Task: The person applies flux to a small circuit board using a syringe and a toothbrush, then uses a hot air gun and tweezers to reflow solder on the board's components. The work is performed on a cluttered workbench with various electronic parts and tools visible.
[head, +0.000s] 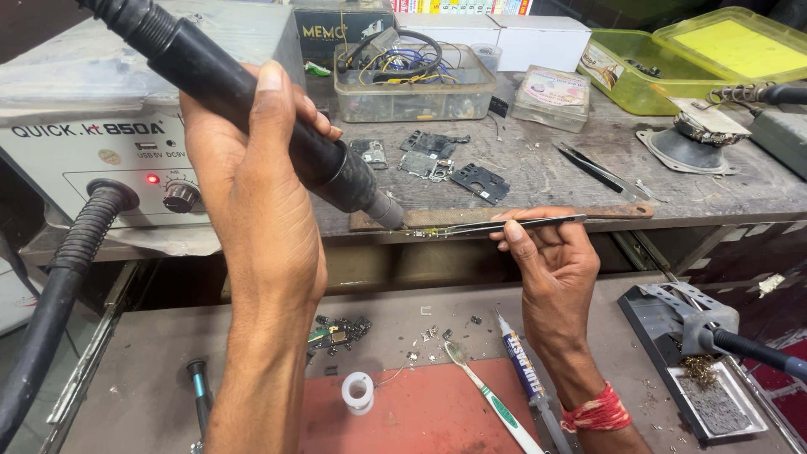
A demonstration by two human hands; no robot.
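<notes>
Tweezers (pixel 513 224), slim and silver, lie level in the right hand (pixel 551 269), pinched between thumb and fingers, their tips holding a tiny gold-flecked part (pixel 424 231) at the front edge of the upper desk (pixel 572 181). Just beside that part sits the metal nozzle of a black hot-air handle (pixel 252 105), which the left hand (pixel 252 193) grips firmly, slanting down from the upper left. Its ribbed hose (pixel 59 277) runs to a grey rework station (pixel 92 143) with a red light and a knob.

Farther back on the worn grey desk are small circuit boards (pixel 441 160), a clear box of wires (pixel 412 80), a second pair of tweezers (pixel 601 171) and a green lidded tub (pixel 672 63). On the lower shelf (pixel 151 370) lie a red mat (pixel 420 412), a toothbrush (pixel 487 391), a flux syringe (pixel 525 370), a solder spool (pixel 358 392), loose chips (pixel 338 330) and an iron stand (pixel 689 336).
</notes>
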